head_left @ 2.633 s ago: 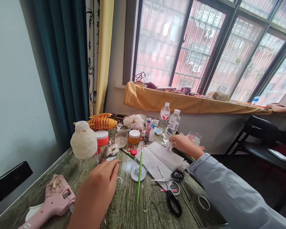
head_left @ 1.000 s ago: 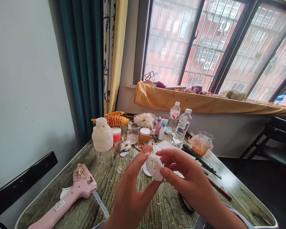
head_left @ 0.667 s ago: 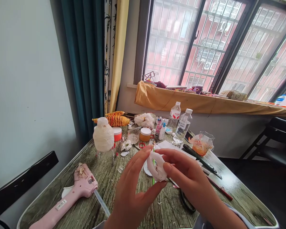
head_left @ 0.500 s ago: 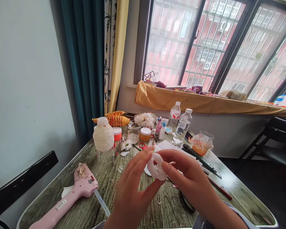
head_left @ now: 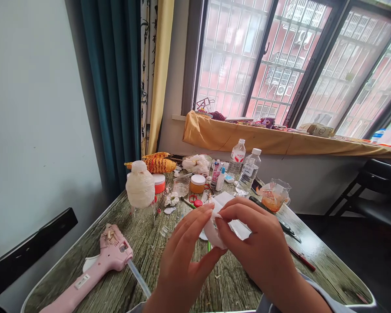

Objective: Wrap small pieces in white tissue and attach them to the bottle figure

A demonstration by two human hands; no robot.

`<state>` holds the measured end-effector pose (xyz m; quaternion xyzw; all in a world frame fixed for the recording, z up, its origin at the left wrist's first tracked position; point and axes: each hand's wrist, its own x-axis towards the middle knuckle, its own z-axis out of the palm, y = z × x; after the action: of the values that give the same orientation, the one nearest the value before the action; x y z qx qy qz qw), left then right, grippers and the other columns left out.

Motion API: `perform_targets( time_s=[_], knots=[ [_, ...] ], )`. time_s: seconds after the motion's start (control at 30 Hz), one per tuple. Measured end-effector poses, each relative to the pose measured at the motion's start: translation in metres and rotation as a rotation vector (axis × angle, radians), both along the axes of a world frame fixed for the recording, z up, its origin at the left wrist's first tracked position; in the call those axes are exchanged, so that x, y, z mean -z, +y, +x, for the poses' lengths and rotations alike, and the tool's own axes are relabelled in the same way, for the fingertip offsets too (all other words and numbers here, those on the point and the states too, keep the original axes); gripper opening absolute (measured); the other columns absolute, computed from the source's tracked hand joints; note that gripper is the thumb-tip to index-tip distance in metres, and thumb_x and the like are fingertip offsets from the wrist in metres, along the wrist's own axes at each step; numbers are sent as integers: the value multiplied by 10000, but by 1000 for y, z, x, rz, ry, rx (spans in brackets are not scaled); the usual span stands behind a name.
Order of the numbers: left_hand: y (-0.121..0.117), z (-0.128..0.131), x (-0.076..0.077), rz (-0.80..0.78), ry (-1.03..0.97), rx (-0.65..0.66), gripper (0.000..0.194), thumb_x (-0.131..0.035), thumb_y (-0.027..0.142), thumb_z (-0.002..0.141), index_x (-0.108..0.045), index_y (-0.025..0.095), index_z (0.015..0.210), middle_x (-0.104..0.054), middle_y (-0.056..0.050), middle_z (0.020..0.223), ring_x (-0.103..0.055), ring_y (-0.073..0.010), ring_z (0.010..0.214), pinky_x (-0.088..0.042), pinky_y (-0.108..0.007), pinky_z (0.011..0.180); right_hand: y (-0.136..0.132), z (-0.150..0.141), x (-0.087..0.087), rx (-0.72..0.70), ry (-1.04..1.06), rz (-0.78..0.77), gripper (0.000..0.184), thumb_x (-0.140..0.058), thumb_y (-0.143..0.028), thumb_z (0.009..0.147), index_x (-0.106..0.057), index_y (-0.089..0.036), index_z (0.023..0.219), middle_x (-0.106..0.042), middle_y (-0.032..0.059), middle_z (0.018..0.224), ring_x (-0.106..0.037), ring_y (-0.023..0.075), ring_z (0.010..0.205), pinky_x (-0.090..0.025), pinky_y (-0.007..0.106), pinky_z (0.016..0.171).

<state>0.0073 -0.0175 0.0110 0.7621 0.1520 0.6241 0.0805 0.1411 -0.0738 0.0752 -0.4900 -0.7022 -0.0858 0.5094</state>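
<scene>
A small white ring-shaped piece (head_left: 214, 234), soft-looking, is held over the middle of the table. My left hand (head_left: 187, 252) grips it from the left, fingers over the top and thumb underneath. My right hand (head_left: 257, 239) pinches its upper right rim between thumb and index finger, covering most of the hole. What the ring is made of, I cannot tell. Below the hands a green stick (head_left: 209, 246) shows in part. White paper (head_left: 224, 198) lies behind them.
Left on the wood-patterned table (head_left: 156, 261) lies a pink glue gun (head_left: 114, 252). Behind it a cream wrapped form (head_left: 140, 187) stands on a clear cup. Jars, glue bottles and two water bottles (head_left: 248, 171) stand at the back; a black-handled knife (head_left: 291, 232) lies right.
My right thumb and fingers have moved up and left onto the ring's upper rim, covering its hole. My left hand keeps its hold. The view has shifted slightly.
</scene>
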Motion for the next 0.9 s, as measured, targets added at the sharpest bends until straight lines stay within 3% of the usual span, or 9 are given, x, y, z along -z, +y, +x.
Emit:
perform_targets(
  time_s=[0.2,0.37,0.5,0.6,0.73,0.8,0.9],
  knots=[
    [-1,3,3,-41,-95,20,480,-664,220,891,-501,304,1335,-696,-32,1245,-647,-183,1174,-523,-309,1025,0,-1,-1,18,-53,-46,92,-586,-160,868,-659,-212,887,-691,-29,838,-619,150,773,-481,266,683],
    [-2,4,3,-46,-81,30,500,-670,183,881,-500,299,1336,-686,-37,1262,-643,-184,1178,-520,-310,1027,0,-1,-2,51,-83,-40,131,-552,-149,862,-621,-205,766,-670,-28,760,-611,149,705,-462,264,624],
    [-1,5,7,-75,-89,-25,465,-672,236,882,-516,294,1317,-705,-57,1229,-668,-214,1143,-557,-340,981,1,-2,-2,97,-91,-22,124,-557,-159,883,-662,-203,832,-679,-31,739,-626,147,656,-466,260,582],
    [-1,4,8,-122,-92,-31,432,-674,367,876,-556,277,1282,-720,-79,1208,-682,-244,1119,-577,-366,949,1,-1,-1,91,-133,33,155,-537,-162,940,-685,-179,901,-709,-3,786,-639,164,683,-481,274,607],
    [-8,2,3,-331,-197,19,397,-620,510,875,-647,243,1169,-770,-83,1035,-756,-219,860,-645,-294,723,2,-1,1,47,-291,107,257,-471,-169,1016,-706,-119,924,-716,69,822,-598,210,685,-486,325,635],
    [-11,0,-1,-495,-243,87,292,-651,436,875,-682,241,1091,-773,-43,887,-758,-180,714,-638,-234,610,2,-1,2,24,-347,115,288,-446,-169,1028,-708,-93,935,-718,97,849,-592,222,684,-489,340,641],
    [-14,-2,-7,-625,-298,129,198,-700,325,843,-711,257,1029,-758,6,787,-750,-150,660,-629,-200,603,3,-1,4,15,-325,110,261,-455,-154,1024,-701,-92,965,-718,91,844,-601,223,694,-491,336,660]
  ],
)
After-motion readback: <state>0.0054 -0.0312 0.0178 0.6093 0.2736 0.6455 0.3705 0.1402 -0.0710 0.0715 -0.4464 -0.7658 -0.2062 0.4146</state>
